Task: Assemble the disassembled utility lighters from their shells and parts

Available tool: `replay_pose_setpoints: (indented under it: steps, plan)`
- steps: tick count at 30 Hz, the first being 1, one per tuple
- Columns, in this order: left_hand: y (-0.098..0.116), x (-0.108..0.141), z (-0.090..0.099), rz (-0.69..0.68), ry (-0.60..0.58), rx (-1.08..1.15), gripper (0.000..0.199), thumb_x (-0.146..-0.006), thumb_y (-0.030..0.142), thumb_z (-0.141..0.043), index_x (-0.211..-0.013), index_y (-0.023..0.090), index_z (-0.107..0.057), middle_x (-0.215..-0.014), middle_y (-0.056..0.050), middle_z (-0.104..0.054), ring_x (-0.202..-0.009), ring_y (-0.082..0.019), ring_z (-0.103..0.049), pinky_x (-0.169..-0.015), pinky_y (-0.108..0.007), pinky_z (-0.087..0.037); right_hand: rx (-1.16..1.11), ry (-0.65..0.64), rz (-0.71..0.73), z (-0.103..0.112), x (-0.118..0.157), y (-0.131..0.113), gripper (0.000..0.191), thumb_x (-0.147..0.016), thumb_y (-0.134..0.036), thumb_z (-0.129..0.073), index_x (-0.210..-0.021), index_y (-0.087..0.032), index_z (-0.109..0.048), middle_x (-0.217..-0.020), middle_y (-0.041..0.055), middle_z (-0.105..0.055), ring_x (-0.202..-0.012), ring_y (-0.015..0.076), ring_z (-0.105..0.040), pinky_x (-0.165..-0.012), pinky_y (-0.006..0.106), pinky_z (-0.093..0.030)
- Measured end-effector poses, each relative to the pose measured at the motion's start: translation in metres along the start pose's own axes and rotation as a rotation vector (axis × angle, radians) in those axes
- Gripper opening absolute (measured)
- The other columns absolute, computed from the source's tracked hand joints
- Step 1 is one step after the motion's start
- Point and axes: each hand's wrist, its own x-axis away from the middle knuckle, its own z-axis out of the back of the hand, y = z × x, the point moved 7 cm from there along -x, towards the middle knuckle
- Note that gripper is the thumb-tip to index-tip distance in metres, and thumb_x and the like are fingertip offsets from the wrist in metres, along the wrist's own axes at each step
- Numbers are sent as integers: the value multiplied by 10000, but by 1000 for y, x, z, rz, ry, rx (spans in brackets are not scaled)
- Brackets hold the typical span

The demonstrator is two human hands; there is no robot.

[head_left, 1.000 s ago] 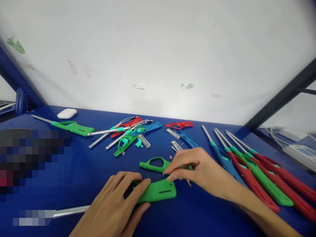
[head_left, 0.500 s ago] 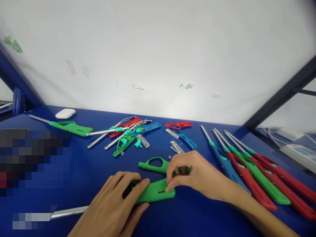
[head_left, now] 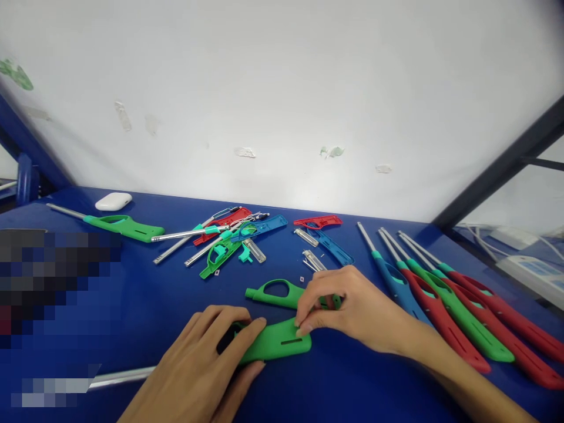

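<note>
A green lighter handle [head_left: 282, 342] with a slot near its end lies low in the middle, a metal tube [head_left: 126, 376] stretching out to its left. My left hand [head_left: 207, 358] is wrapped over the handle's left part, thumb and fingers on its edges. The fingertips of my right hand [head_left: 335, 311] are pinched at the handle's upper right edge, close to the slot; whether something small is between them is hidden. Just behind, a loose green shell half [head_left: 277, 292] is partly covered by my right fingers.
Several assembled lighters [head_left: 462, 320] lie at the right. Red, blue and green shell parts [head_left: 264, 228], tubes and clear tanks [head_left: 254, 251] are spread at the back middle. Another green lighter [head_left: 132, 228] and a white case [head_left: 113, 201] are at the back left.
My right thumb has shifted slightly up and off the slot, so more of the slot shows. My left hand keeps its hold on the handle. The view has moved slightly.
</note>
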Motion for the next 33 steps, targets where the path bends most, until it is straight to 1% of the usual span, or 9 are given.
replay_pose_setpoints:
  steps: [4,7,11,15,18,21,25,30,33]
  plan:
    - [0,-1,1,-3,11,4,318,-1010,322,-570,-1328,318,-573,-1144,-11,-694,-977,-231,-686,-791,-357,-617,54,-17,80,0,4,-5,25,-853,-271,-844,-835,-272,-826,-810,-45,-776,-701,111,-618,-591,208,-462]
    - [0,-2,1,5,14,1,309,-1008,317,-573,-1317,321,-577,-1139,-7,-694,-975,-228,-686,-797,-354,-616,96,-39,139,1,8,-9,60,-924,-274,-775,-909,-286,-832,-856,-54,-797,-726,112,-645,-642,218,-484]
    - [0,-2,2,-3,18,-2,316,-1009,325,-571,-1326,318,-574,-1132,-6,-693,-963,-224,-686,-785,-344,-613,99,-55,109,3,8,-9,95,-961,-263,-732,-942,-285,-822,-896,-66,-806,-766,110,-694,-689,224,-500]
    - [0,-1,3,-9,22,-10,346,-1017,332,-561,-1361,306,-561,-1140,-15,-693,-970,-222,-684,-796,-337,-607,81,-67,77,3,6,-10,102,-971,-239,-714,-953,-274,-808,-913,-62,-794,-786,109,-697,-721,225,-505]
    - [1,-2,3,-2,20,-2,325,-1022,330,-552,-1346,317,-571,-1144,-13,-692,-978,-224,-683,-801,-342,-605,98,-58,70,3,6,-10,64,-950,-305,-747,-951,-267,-799,-932,-45,-761,-780,114,-658,-676,235,-484]
    - [0,-2,2,7,17,12,303,-1021,326,-553,-1322,322,-583,-1131,-11,-693,-977,-227,-682,-807,-352,-609,96,-74,63,1,6,-9,131,-871,-383,-826,-929,-269,-799,-970,-34,-712,-771,113,-617,-629,236,-453]
    - [-1,-2,0,6,7,14,311,-1016,338,-567,-1327,326,-580,-1132,-14,-695,-979,-234,-684,-805,-365,-616,87,-114,57,-4,3,-6,52,-890,-299,-812,-867,-259,-789,-929,-42,-668,-739,97,-582,-654,227,-440]
    - [-2,-2,-1,8,4,19,329,-1009,327,-582,-1338,324,-574,-1143,-18,-696,-987,-232,-683,-815,-359,-612,94,-102,101,-5,0,-6,92,-962,-207,-725,-874,-227,-745,-906,-34,-689,-778,106,-606,-712,219,-452]
    - [-1,-2,1,12,5,25,324,-1008,324,-585,-1332,323,-575,-1149,-15,-694,-988,-229,-681,-813,-353,-610,53,-54,40,0,1,-2,120,-995,-212,-667,-886,-223,-713,-825,-45,-702,-673,96,-590,-623,209,-445]
